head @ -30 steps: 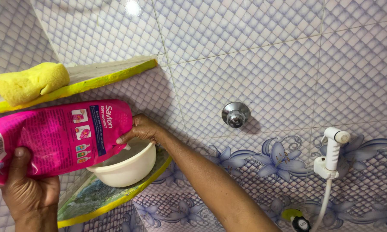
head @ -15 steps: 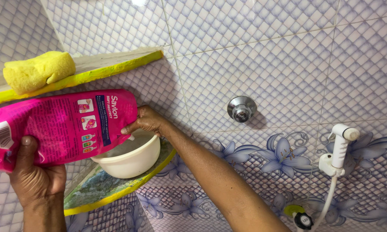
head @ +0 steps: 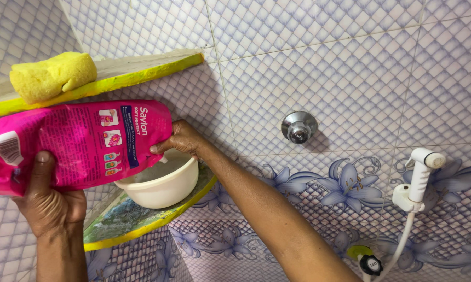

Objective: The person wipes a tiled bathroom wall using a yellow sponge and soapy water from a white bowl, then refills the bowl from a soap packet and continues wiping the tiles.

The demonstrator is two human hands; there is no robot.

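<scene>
- Tiled bathroom wall (head: 350, 68) all round, with two yellow-edged corner shelves; a yellow sponge (head: 52, 75) lies on the upper shelf (head: 141, 70).
- Left hand (head: 50, 201) reaches up from below, fingers wrapped around the broad end of a pink refill pouch (head: 78, 143).
- Pouch lies nearly level, its long axis running left to right, narrow end tipped over a white bowl (head: 165, 183) on the lower shelf (head: 136, 230).
- Right hand (head: 180, 138), forearm stretched in from the lower right, pinches that narrow end with closed fingers.

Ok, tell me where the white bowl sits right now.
In the head view, left of centre, the white bowl rests on the lower yellow-edged corner shelf, under the tipped pink refill pouch, with the right hand at its rim.
</scene>
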